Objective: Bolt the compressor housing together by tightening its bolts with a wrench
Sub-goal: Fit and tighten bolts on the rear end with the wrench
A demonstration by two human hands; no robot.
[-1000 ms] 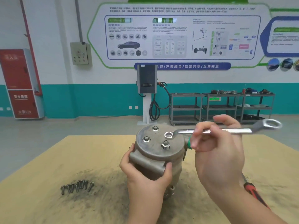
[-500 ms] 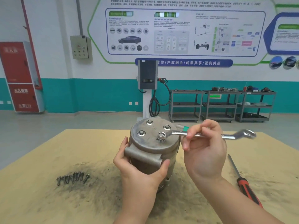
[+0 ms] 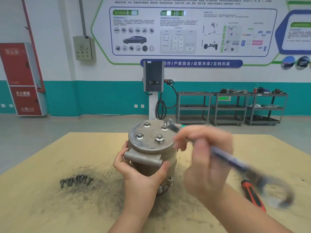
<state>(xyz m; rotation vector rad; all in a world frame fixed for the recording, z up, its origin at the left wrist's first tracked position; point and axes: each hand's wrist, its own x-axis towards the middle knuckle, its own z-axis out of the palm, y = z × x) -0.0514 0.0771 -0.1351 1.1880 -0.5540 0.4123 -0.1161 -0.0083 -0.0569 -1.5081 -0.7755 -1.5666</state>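
Grey metal, the compressor housing (image 3: 151,155) stands upright on our table (image 3: 50,207); our left hand (image 3: 141,174) grips its near side; our right hand (image 3: 207,158), blurred beside the housing, curls around the wrench (image 3: 232,163), whose ring end hangs just over the far-right bolt (image 3: 164,127); loose bolts (image 3: 75,180) lie left of the housing.

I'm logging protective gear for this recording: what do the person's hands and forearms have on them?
Nothing that shows: the left hand and right hand are bare, without gloves. Both forearms are uncovered to the frame's bottom edge, no sleeve in view. The right hand is blurred, so small items cannot be ruled out.
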